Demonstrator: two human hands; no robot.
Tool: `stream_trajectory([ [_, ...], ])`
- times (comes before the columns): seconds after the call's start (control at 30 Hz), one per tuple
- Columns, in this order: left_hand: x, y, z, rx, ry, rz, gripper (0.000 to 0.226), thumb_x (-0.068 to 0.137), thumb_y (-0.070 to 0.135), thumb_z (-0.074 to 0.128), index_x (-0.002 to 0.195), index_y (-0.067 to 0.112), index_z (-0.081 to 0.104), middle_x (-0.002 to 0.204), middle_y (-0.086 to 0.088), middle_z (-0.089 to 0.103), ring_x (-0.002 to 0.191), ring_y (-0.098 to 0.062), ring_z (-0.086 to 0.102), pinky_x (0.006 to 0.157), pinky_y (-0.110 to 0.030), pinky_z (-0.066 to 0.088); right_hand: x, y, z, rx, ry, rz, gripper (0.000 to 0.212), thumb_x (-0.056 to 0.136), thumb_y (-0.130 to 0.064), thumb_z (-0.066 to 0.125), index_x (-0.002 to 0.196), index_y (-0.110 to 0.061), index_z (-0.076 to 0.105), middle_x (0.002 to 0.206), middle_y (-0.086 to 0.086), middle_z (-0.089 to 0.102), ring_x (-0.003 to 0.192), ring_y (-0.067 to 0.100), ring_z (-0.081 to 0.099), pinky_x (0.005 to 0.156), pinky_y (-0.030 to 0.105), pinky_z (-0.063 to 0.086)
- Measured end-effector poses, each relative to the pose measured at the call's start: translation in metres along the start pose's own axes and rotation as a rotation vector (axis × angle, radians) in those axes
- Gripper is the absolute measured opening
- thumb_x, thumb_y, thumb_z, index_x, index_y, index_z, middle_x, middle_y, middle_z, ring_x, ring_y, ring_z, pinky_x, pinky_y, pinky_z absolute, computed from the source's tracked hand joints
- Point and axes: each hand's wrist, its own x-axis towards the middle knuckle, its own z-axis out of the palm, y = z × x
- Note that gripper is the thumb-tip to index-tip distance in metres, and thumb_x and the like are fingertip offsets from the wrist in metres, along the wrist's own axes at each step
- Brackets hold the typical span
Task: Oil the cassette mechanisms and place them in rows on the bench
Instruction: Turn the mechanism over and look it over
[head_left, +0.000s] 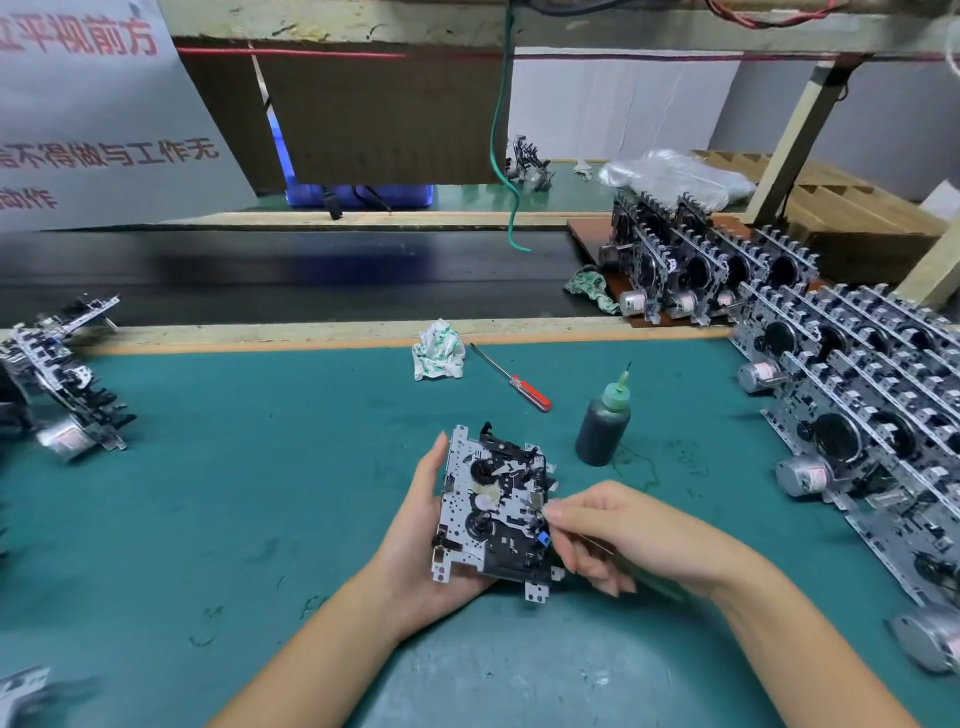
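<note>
A red-handled screwdriver (511, 378) lies on the green bench mat (234, 467), near a crumpled white-and-green rag (439, 351). A second rag (592, 288) lies on the black conveyor belt (285, 275). A green cable (501, 135) hangs from overhead.

You are sitting at a bench (234, 467) covered in a green mat. At twelve o'clock a dark belt (260, 275) is running across behind a wooden rail (311, 332). At ten o'clock a white sign (93, 114) is hanging; at two o'clock a wooden post (795, 140) is leaning.
</note>
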Motion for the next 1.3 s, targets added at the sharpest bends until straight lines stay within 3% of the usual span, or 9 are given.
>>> stream_trajectory([
  [0.23,0.0,0.0,0.003,-0.007,0.0,-0.01,0.074,0.082,0.066,0.04,0.107,0.004,0.072,0.12,-0.021,0.064,0.103,-0.03,0.065,0.088,-0.036,0.053,-0.002,0.006,0.0,-0.001,0.018,0.014,0.046,0.099,-0.032,0.043,0.058,-0.016,0.057,0.037,-0.003,0.042,0.035,0.011,0.023,0.038,0.017,0.022],
  [0.43,0.0,0.001,0.006,-0.002,0.03,-0.007,0.079,0.082,0.068,0.038,0.119,0.003,0.065,0.127,-0.024,0.058,0.109,-0.032,0.063,0.092,-0.039,0.05,0.0,0.013,0.002,0.002,0.005,0.031,0.053,0.099,-0.037,0.041,0.052,-0.017,0.055,0.036,-0.002,0.046,0.031,0.01,0.032,0.037,0.02,0.025],
  [0.63,0.004,-0.001,0.005,-0.026,0.076,0.001,0.083,0.085,0.07,0.029,0.11,0.003,0.07,0.12,-0.024,0.063,0.104,-0.032,0.066,0.084,-0.038,0.055,0.003,0.014,-0.003,0.079,-0.137,0.041,0.053,0.095,-0.042,0.038,0.053,-0.013,0.051,0.038,0.002,0.053,0.027,0.007,0.04,0.031,0.015,0.026],
  [0.73,0.006,-0.001,0.005,-0.015,0.119,0.018,0.076,0.086,0.067,0.033,0.108,0.004,0.071,0.121,-0.021,0.063,0.105,-0.032,0.065,0.09,-0.041,0.049,0.004,0.014,-0.004,0.049,-0.122,0.05,0.058,0.097,-0.041,0.037,0.046,-0.017,0.051,0.032,0.001,0.047,0.024,0.008,0.032,0.032,0.017,0.024],
  [0.87,0.009,-0.003,0.005,-0.007,0.136,0.031,0.074,0.087,0.065,0.032,0.096,0.008,0.076,0.113,-0.017,0.068,0.097,-0.029,0.069,0.08,-0.038,0.052,0.003,0.014,-0.005,-0.02,-0.061,0.066,0.067,0.099,-0.042,0.036,0.036,-0.022,0.043,0.027,-0.002,0.033,0.026,0.01,0.023,0.038,0.021,0.022],
  [1.3,0.007,-0.004,0.007,0.063,0.18,0.027,0.074,0.087,0.066,0.031,0.099,0.008,0.076,0.115,-0.018,0.067,0.1,-0.03,0.068,0.086,-0.039,0.049,0.006,0.017,-0.016,0.0,-0.228,0.133,0.06,0.094,-0.055,0.038,0.046,-0.02,0.031,0.031,-0.004,0.022,0.029,0.01,0.013,0.036,0.016,0.018],
])
